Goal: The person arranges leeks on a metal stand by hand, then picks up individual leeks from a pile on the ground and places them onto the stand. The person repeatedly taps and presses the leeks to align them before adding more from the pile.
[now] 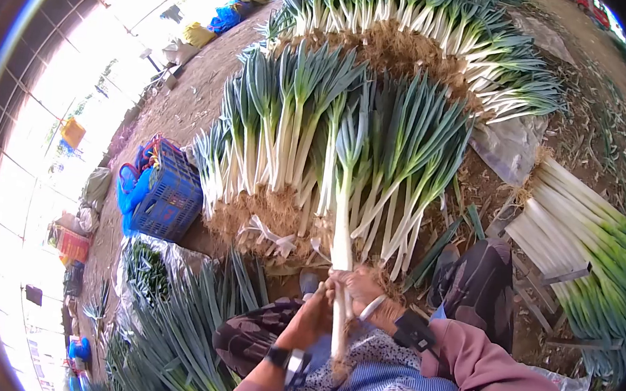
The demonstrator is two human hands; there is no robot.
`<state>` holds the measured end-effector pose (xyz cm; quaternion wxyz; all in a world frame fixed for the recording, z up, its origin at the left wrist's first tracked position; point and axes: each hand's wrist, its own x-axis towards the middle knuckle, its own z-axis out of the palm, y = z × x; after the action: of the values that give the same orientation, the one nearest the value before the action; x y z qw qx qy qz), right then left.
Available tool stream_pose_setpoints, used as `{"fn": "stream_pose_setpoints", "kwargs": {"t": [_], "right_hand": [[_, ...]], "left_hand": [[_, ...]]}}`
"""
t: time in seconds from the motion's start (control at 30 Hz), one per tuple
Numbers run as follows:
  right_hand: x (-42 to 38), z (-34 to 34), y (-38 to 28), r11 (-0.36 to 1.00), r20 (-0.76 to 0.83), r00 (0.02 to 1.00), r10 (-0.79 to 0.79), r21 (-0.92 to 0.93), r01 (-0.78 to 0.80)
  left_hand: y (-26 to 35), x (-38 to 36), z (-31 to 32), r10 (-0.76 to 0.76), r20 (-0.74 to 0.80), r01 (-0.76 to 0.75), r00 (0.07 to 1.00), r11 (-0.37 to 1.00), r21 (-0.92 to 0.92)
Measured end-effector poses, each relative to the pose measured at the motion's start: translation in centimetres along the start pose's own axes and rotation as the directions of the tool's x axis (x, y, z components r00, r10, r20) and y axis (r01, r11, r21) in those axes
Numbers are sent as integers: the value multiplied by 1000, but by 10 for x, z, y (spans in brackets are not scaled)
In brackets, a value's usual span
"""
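A leek (343,228) lies lengthwise in front of me, its green leaves pointing away and its root end close to my apron. My left hand (311,316) is closed around the lower white stem from the left. From the other side my right hand (375,296) closes on the same stem, just above the left. A short, pale, stick-like piece (372,307) shows at the right hand's fingers; its kind I cannot tell. Brown roots hang beside that hand. Just beyond the hands stand rows of leeks (281,133), roots toward me.
A stack of trimmed leeks (557,217) rests on a wooden frame (534,300) at right. More leeks (418,11) form an arc at the back. A blue crate (171,198) stands at left, and loose green leaves (174,340) lie by my left knee.
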<state>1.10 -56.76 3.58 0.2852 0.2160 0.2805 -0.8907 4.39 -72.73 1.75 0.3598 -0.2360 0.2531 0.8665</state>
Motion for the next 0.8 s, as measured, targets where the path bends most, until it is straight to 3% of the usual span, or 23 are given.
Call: {"fn": "stream_pose_setpoints", "kwargs": {"t": [0.03,0.07,0.13,0.17,0.2,0.27,0.3,0.37,0.4,0.47,0.5,0.57,0.6,0.67,0.7,0.73,0.77,0.8], "right_hand": [[9,-7,23,998,32,997,-63,-22,64],[-2,4,35,998,-103,992,-68,-17,66],[-4,0,51,980,-22,997,-69,-191,63],[-2,-5,57,923,59,988,-141,-354,153],[-7,-11,57,882,130,980,-147,-431,190],[7,-26,76,896,143,989,-43,-432,102],[-14,-10,67,874,117,993,-18,-480,72],[-24,0,83,847,141,990,6,-526,70],[-12,-11,107,777,300,950,-91,-575,256],[-14,-11,115,737,323,946,-21,-634,233],[-20,-5,106,740,325,946,-16,-632,230],[-30,5,86,887,327,913,244,-455,-75],[-32,7,83,887,327,913,244,-456,-74],[-35,9,79,962,448,894,29,-254,96],[-6,2,94,979,355,934,29,-201,46],[-14,4,74,993,443,892,90,28,-114],[-20,10,44,926,534,836,123,241,-290],[-7,9,36,969,429,903,-4,225,-103]], "left_hand": [[-7,-20,15,0,-3,0,1000,1000,-3],[-9,-39,27,-34,-93,52,995,979,198],[-11,-75,42,-47,-287,203,957,814,544],[-10,-86,50,124,-97,54,988,310,949],[-8,-86,44,129,-188,127,974,379,917],[-11,-91,55,363,-90,-85,928,438,895],[3,-84,33,275,-154,-52,949,619,784],[15,-87,26,260,-203,-38,944,698,715],[18,-93,42,224,-257,-3,940,759,651],[14,-94,46,241,-305,22,921,750,661],[12,-92,42,240,-256,22,936,688,725],[9,-95,48,267,-216,21,939,583,812],[8,-98,56,267,-216,21,939,583,812],[6,-107,76,322,-191,9,927,492,871],[5,-118,99,314,-215,68,925,420,905],[1,-131,102,319,-221,66,922,432,900],[-3,-146,99,288,-183,59,940,392,918],[-6,-160,91,254,-146,50,956,351,935]]}}
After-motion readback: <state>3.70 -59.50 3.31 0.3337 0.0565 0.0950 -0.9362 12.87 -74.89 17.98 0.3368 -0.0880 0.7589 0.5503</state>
